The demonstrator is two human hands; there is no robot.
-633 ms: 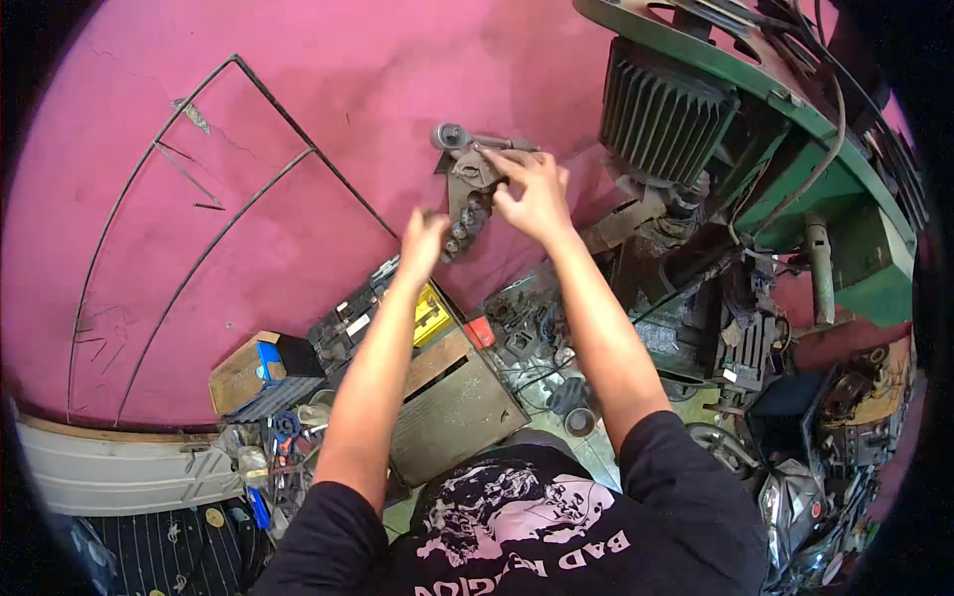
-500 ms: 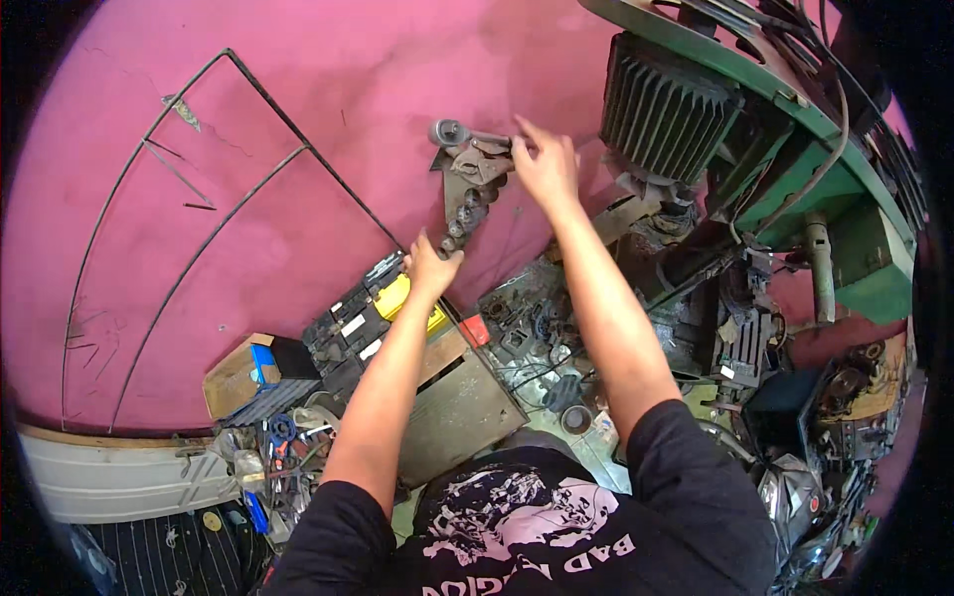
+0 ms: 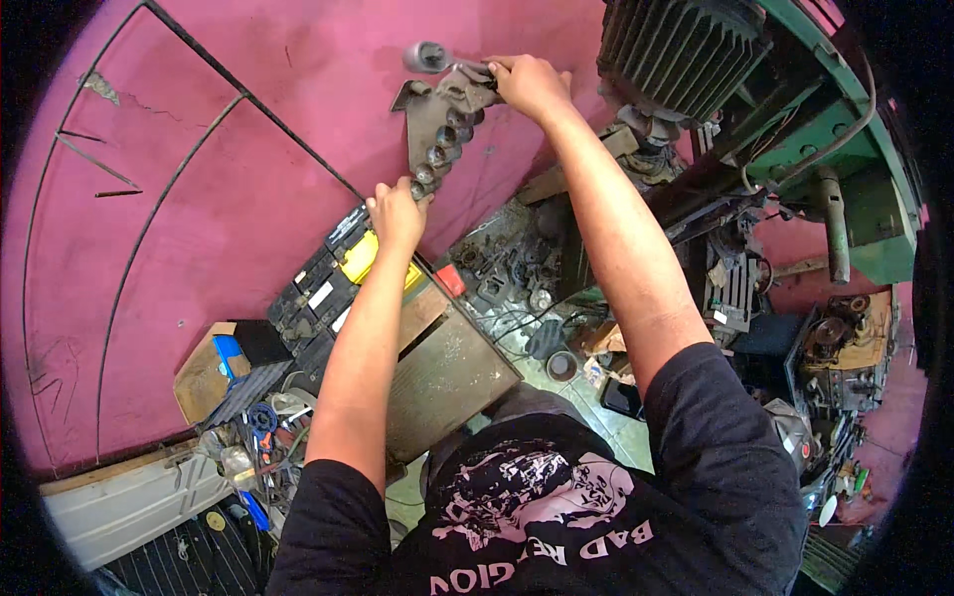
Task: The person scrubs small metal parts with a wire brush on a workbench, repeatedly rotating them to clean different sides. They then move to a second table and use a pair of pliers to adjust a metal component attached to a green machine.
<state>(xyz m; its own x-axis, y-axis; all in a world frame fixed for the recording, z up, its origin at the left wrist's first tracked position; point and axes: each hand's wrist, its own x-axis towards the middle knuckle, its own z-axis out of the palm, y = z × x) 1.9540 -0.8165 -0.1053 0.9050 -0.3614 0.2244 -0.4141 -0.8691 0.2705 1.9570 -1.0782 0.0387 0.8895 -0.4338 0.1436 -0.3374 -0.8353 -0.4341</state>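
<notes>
A dark metal rack hangs against the pink wall, with a slanting row of sockets along its right edge. Across its top lies what looks like a ratchet wrench; its round head is blurred. My right hand is closed on the handle end, fingers pointing left. At the rack's lower end, beside the lowest socket, is my left hand. Its fingers are bent together, and what they grip is hidden.
Under my left forearm stand a black toolbox with a yellow part and a wooden cabinet. A green machine with a finned motor juts out at right. Metal parts clutter the floor. A bent rod frame leans at left.
My view has shifted, so the wall and rack sit higher and further left. The fingers of my right hand have closed on the wrench handle. My left hand stays by the rack's lower end.
</notes>
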